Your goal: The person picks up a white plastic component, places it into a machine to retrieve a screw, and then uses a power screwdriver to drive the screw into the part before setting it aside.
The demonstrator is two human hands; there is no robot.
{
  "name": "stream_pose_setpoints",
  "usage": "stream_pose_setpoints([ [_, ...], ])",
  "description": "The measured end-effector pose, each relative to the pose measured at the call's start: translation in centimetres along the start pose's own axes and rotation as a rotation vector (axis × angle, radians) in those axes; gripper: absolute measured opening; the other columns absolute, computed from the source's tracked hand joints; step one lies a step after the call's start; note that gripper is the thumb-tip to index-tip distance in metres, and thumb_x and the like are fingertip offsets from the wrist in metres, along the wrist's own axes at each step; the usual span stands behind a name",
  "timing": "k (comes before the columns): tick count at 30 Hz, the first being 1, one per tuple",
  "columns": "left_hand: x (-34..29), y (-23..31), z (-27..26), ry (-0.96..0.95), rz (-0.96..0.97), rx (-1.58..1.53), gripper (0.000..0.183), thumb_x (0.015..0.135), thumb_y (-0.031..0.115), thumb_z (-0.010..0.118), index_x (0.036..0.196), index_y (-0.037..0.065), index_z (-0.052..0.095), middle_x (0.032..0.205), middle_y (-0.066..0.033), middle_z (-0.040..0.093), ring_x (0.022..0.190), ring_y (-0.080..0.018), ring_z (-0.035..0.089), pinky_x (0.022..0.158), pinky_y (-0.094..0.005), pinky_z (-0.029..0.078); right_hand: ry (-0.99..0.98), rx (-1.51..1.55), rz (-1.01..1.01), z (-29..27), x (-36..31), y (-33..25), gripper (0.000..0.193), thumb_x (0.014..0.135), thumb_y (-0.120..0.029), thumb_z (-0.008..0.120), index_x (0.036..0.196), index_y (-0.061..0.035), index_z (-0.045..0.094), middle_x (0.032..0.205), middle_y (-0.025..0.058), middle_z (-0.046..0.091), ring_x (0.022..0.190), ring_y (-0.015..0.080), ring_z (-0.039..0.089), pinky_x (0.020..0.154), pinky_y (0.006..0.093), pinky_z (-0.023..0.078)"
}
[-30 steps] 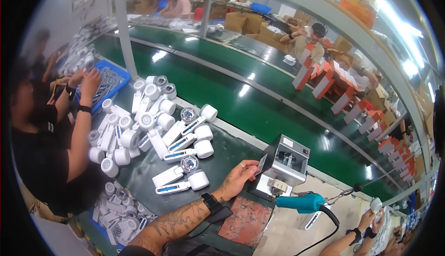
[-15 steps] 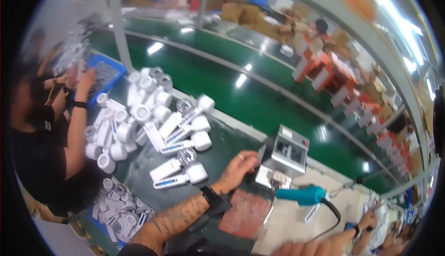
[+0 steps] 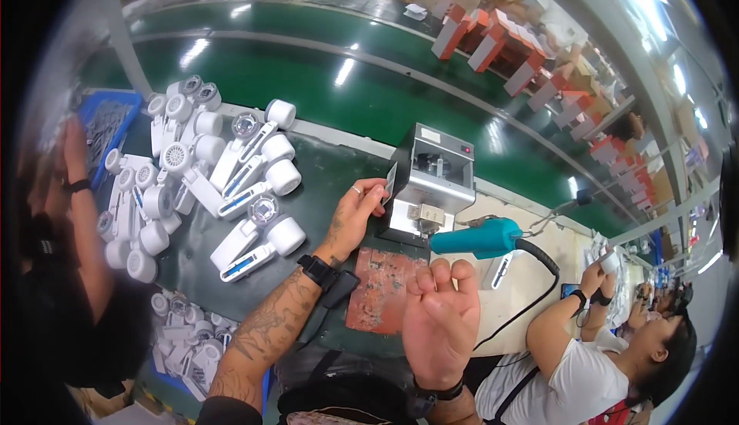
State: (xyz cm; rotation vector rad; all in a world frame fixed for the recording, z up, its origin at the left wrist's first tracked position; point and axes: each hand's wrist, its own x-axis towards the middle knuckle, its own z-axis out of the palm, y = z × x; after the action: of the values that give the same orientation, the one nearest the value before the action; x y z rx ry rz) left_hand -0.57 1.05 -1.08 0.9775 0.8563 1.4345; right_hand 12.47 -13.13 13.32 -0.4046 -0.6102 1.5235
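My left hand (image 3: 362,208) is at the left side of a grey box-shaped bench machine (image 3: 439,182) with a dark open front. Its fingers are bent and bunched at the machine's side wall; anything between them is hidden. My right hand (image 3: 440,325) is palm up in front of me, fingers loosely curled, with nothing visible in it. Just beyond it hangs a teal electric screwdriver (image 3: 481,239) on a cable, lying sideways with its tip near the machine's small metal block (image 3: 429,215). A worn red mat (image 3: 377,290) lies between my hands.
White handheld devices (image 3: 177,159) with round, grilled heads are piled on the left of the dark bench. More fill a bin (image 3: 188,340) below. A co-worker's arm (image 3: 81,225) is at left beside a blue crate (image 3: 127,109); another person (image 3: 570,363) sits right. Beyond runs a green conveyor (image 3: 308,109).
My view has swung to the right, so bench things appear further left. My right hand has come up fully into view, palm up. My left hand stays at the machine's side.
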Motion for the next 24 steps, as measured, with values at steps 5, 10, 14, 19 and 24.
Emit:
stream_pose_setpoints([
  [5,-0.3,0.1,-0.2,-0.006,0.01,0.015,0.038,0.104,0.03,0.049,0.127,0.0,0.055,0.108,-0.0058,0.062,0.084,-0.0083,0.056,0.081,-0.0239,0.047,0.033,-0.036,0.009,1.0,-1.4,-0.4,0.041,0.082,0.012,0.058,0.117,-0.0056,0.048,0.116,0.0095,0.048,0.106,0.0196,0.047,0.097,0.0347,0.038],
  [10,-0.2,0.1,-0.1,-0.014,0.027,0.035,0.041,0.103,0.035,0.051,0.126,0.001,0.056,0.106,-0.0052,0.062,0.084,-0.0088,0.056,0.08,-0.0245,0.047,0.05,-0.052,0.011,1.9,-3.2,-0.9,0.043,0.077,0.011,0.059,0.115,-0.0061,0.049,0.114,0.0083,0.048,0.099,0.019,0.045,0.088,0.0304,0.039],
  [14,-0.1,0.4,-0.4,0.004,0.035,0.075,0.043,0.102,0.037,0.052,0.125,0.001,0.057,0.106,-0.0045,0.063,0.082,-0.0091,0.057,0.079,-0.0249,0.047,0.062,-0.102,-0.018,2.4,-4.8,-1.0,0.041,0.078,0.011,0.06,0.113,-0.006,0.049,0.114,0.0084,0.049,0.1,0.0194,0.046,0.087,0.0299,0.04],
  [19,-0.3,0.4,-0.1,0.009,0.014,0.102,0.042,0.102,0.036,0.053,0.125,0.001,0.057,0.105,-0.0049,0.063,0.081,-0.0091,0.057,0.078,-0.0244,0.047,0.079,-0.26,-0.053,1.9,-6.1,-0.9,0.036,0.081,0.011,0.062,0.11,-0.0059,0.051,0.117,0.0084,0.051,0.106,0.019,0.049,0.09,0.0298,0.042],
  [24,-0.6,0.9,-0.1,0.012,0.007,0.105,0.041,0.102,0.034,0.054,0.125,0.0,0.057,0.104,-0.0047,0.062,0.08,-0.0083,0.057,0.076,-0.0233,0.047,0.121,-0.325,-0.114,-0.5,-5.6,-0.9,0.032,0.083,0.009,0.063,0.11,-0.0049,0.053,0.12,0.0088,0.052,0.109,0.0177,0.051,0.093,0.0309,0.042],
])
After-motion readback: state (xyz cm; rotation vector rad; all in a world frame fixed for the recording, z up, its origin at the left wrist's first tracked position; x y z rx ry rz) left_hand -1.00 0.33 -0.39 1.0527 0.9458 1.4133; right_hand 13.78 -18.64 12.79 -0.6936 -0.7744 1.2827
